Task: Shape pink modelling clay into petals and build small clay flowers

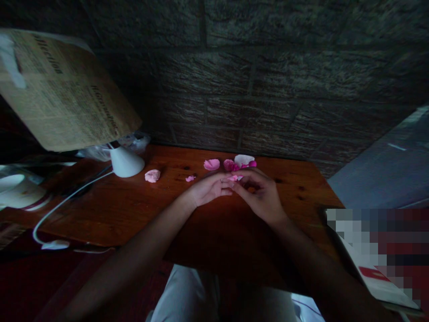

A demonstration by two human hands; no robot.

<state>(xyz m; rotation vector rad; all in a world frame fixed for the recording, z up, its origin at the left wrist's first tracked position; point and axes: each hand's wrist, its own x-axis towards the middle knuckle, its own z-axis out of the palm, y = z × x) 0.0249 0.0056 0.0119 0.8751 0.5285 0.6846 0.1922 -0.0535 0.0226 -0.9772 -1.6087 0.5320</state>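
Above the wooden table, my left hand (210, 188) lies palm turned up with its fingers curled in. My right hand (263, 194) meets it from the right, thumb and forefinger pinched together. Between the fingertips of both hands is a small pink petal (233, 178), partly covered by the fingers. Just behind the hands are a light pink petal (212, 164), a deeper pink flower piece (229, 165), a white petal-like piece (244, 159) and magenta petals (252, 164). A tiny pink scrap (190, 178) and a crumpled pale pink bloom (152, 175) lie further left.
A lamp with a newsprint shade (73, 94) and white base (126, 160) stands at the left, its white cord (72, 192) trailing over the table (161, 214). Near the left edge is a white cup (16, 190). A stone wall (214, 80) backs the table.
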